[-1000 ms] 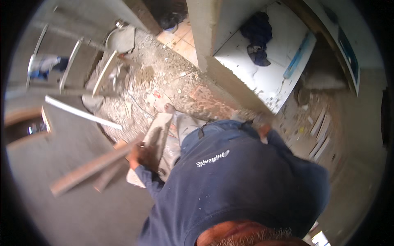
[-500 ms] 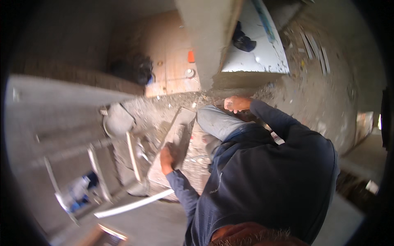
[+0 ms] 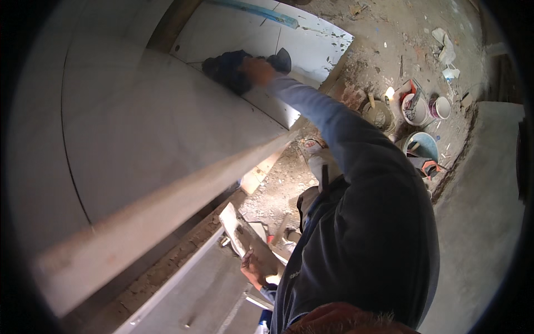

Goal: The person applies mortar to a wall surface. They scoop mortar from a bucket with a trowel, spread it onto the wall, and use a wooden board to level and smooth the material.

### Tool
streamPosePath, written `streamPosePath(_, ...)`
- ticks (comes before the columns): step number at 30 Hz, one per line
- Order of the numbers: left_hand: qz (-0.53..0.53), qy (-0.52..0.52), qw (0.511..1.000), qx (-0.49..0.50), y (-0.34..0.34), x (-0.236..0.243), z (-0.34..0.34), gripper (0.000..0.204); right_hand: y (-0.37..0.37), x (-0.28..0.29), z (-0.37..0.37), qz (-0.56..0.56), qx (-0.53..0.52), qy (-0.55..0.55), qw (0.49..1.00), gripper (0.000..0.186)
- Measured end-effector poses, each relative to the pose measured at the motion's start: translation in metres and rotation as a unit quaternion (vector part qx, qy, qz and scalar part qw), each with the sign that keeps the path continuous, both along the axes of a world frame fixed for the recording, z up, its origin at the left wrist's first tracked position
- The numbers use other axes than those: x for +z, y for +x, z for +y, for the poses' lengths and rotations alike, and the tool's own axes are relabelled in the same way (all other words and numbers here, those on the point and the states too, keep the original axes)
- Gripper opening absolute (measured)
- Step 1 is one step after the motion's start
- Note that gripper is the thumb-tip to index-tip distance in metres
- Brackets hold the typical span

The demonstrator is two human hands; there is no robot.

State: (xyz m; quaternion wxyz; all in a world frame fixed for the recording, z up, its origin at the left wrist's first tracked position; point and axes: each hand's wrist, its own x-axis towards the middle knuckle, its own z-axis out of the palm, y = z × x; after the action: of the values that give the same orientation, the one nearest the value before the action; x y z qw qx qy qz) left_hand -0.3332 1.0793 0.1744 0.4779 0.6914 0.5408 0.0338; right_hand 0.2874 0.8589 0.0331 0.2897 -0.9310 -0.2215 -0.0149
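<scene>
My right hand (image 3: 257, 71) reaches far forward onto a white tiled surface (image 3: 206, 30) and grips a dark cloth (image 3: 231, 69); its fingertips are hidden in the folds. Low and close to my body, my left hand (image 3: 253, 270) holds a long, flat, greyish plastering float (image 3: 250, 236) by its near part. The float is tilted and apart from the tiles. Part of it is hidden by my fingers and my dark top.
A pale slab with a thick edge (image 3: 189, 214) fills the left side. A blue strip (image 3: 261, 12) lies along the far tiles. On the gritty floor at right stand a mortar bucket (image 3: 379, 118), a white bucket (image 3: 414, 110) and a bluish bucket (image 3: 425, 146) holding tools.
My right hand has gone from beside my knee to the dark cloth on the tiles. The view has swung right, bringing the buckets in. My left hand still holds the float.
</scene>
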Motion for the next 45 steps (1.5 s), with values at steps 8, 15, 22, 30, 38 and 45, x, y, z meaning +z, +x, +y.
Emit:
streamPosePath(8,0.103,-0.013,0.995,0.006,0.015,0.03,0.037,0.022,0.049,-0.078,0.067,-0.013,-0.042,-0.116,0.992,0.033)
streamPosePath(15,0.171,-0.015,0.968,-0.184,0.031,-0.002,0.047,0.025,0.049,-0.021,0.027,0.149,-0.059,0.255,0.953,0.037)
streamPosePath(22,0.118,-0.062,0.966,-0.221,0.116,-0.014,0.055,0.025,0.042,0.06,-0.159,-0.285,-0.256,0.293,0.876,0.051)
streamPosePath(30,0.125,-0.08,0.952,-0.269,0.159,-0.026,0.04,0.026,0.12,-0.011,-0.281,-0.007,-0.364,0.182,0.913,0.046)
streamPosePath(38,0.146,-0.089,0.948,-0.268,0.179,-0.047,-0.006,0.027,0.141,-0.069,-0.235,0.015,-0.324,-0.153,0.933,0.038)
streamPosePath(45,0.17,-0.106,0.933,-0.3,0.206,-0.059,-0.023,0.028,0.076,-0.115,-0.226,-0.151,-0.284,-0.215,0.922,0.028)
